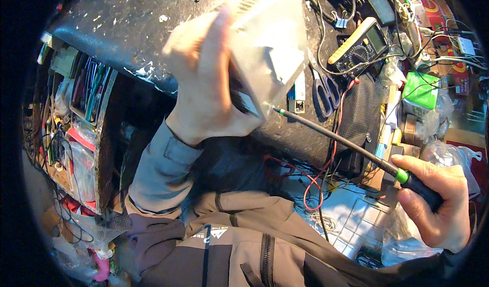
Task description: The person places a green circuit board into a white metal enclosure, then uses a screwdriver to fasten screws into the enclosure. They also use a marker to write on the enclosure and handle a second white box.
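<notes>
My left hand (204, 78) is wrapped round a silver metal box (267, 42), holding it tilted above the dark workbench. The box has a slotted vent along its upper side and a whitish patch on the face toward the right. In my right hand (440, 200) is a long screwdriver (338, 137) with a black handle and green bands. Its tip meets or nearly meets the lower corner of the box; whether it sits in a screw I cannot tell. Scissors (325, 90) with dark handles lie on the bench just right of the box.
A yellow and black multimeter (360, 46) with red and black leads lies at the right. Below it is a black mesh case (356, 113). A green box (422, 90) and tangled cables stand farther right. A wooden shelf (104, 139) full of tools is at the left.
</notes>
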